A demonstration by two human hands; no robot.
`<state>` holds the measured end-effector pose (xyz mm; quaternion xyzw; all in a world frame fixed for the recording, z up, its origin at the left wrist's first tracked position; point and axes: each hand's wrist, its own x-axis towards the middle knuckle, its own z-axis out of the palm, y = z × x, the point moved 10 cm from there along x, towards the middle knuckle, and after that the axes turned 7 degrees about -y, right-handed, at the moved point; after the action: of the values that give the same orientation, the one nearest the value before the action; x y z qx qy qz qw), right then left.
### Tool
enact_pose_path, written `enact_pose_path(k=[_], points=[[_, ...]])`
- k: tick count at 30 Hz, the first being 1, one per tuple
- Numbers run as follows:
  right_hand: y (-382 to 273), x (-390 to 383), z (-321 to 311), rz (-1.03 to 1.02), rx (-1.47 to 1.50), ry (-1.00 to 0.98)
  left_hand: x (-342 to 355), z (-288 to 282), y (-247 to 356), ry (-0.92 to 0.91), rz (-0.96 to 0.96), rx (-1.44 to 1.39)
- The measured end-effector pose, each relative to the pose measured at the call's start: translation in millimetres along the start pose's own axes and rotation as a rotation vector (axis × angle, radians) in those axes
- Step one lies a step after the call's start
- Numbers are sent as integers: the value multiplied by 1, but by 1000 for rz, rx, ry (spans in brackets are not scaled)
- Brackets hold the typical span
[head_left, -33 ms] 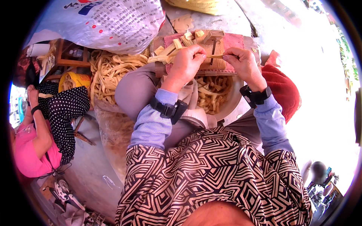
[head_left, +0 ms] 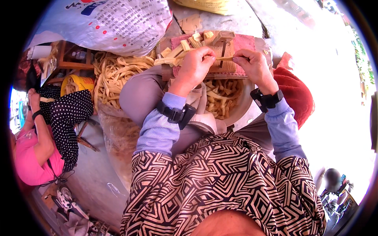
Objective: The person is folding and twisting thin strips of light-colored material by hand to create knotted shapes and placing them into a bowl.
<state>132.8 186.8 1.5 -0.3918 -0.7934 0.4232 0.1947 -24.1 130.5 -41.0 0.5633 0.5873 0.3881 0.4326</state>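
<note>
My left hand (head_left: 197,67) pinches one end of a thin pale-yellow strip (head_left: 225,59) between thumb and fingers. The other end is pinched in my right hand (head_left: 256,70), so the strip stretches level between them. Below and behind it lies a small wooden block (head_left: 217,68) with a thin dark upright piece (head_left: 223,50), close to the strip; whether they touch I cannot tell. Several short, folded-looking yellow pieces (head_left: 182,48) rest left of the block, on a board (head_left: 269,59) covered with pinkish-red cloth (head_left: 241,44).
A pale basin (head_left: 245,103) of yellow strips stands under the board, between my knees. Left of it lies a big heap of long strips (head_left: 108,76), below a printed white sack (head_left: 118,29). Another person (head_left: 39,145) in pink sits at far left, beside a yellow bucket (head_left: 83,83).
</note>
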Motion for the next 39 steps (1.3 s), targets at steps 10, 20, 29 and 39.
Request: enact_pose_path(k=[10, 20, 29, 39], points=[[10, -17, 2, 155, 4, -134, -24, 6, 32, -24, 158, 387], [-20, -29, 3, 58, 120, -75, -17, 28, 5, -35, -128, -551], [20, -42, 10, 263, 545, -23, -22, 30, 8, -49, -149, -578], [4, -31, 3, 189, 162, -51, -15, 23, 9, -37, -171, -443]])
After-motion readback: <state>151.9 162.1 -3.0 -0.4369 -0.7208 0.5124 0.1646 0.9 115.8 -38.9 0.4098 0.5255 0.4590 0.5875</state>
